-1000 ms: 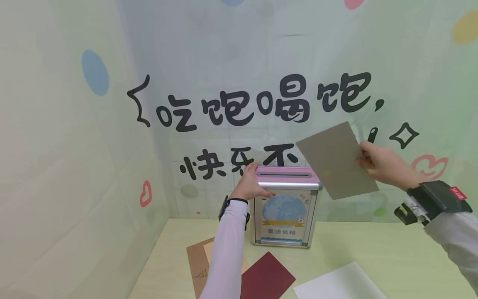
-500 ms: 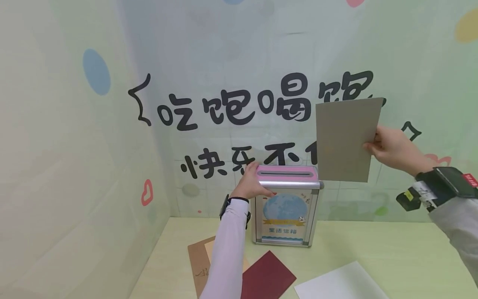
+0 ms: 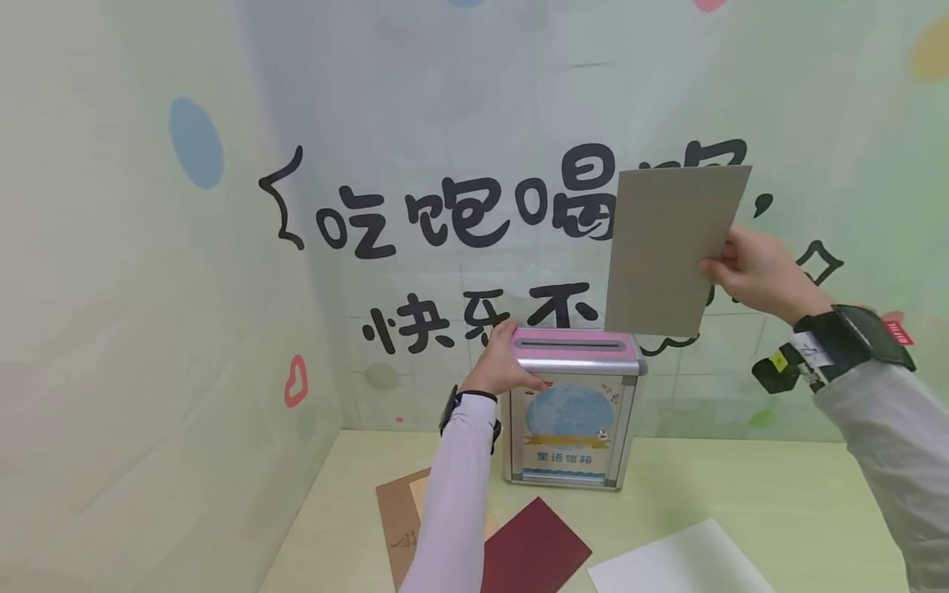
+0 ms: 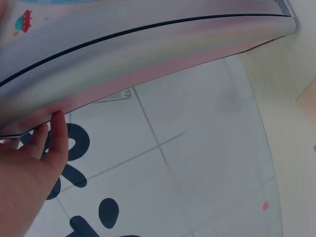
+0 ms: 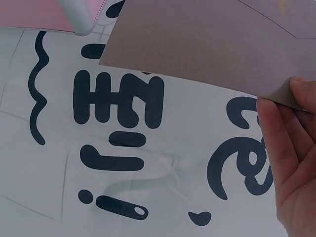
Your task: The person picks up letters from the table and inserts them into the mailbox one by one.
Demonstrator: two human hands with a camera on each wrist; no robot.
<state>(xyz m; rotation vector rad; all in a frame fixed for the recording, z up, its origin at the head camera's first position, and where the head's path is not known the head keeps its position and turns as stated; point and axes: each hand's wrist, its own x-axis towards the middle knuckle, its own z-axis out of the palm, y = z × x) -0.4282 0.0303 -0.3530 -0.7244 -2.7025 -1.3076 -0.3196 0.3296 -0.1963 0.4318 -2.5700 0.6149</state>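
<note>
A letter box [image 3: 617,449] with a silver frame, pink top and long slot [image 3: 569,344] stands on the table against the back wall. My left hand [image 3: 500,366] grips its upper left edge, thumb across the front and fingers behind; the left wrist view has those fingers [image 4: 59,138] against the box's side. A grey-brown envelope [image 3: 670,255] hangs nearly upright between thumb and fingers of my right hand [image 3: 764,276], pinched by its right edge. Its bottom edge is level with the box's top, at the slot's right end. Flap lines show on the envelope [image 5: 197,44] in the right wrist view.
In front of the box lie a dark red envelope [image 3: 539,543], a white one [image 3: 685,564] and a brown one [image 3: 391,515] with a paler one [image 3: 418,494] over it, partly under my left sleeve. A wall [image 3: 148,329] borders the table's left side.
The envelope has turned from slanted to nearly upright, risen, and then moved left toward the box with my right hand. My left hand keeps its hold on the box.
</note>
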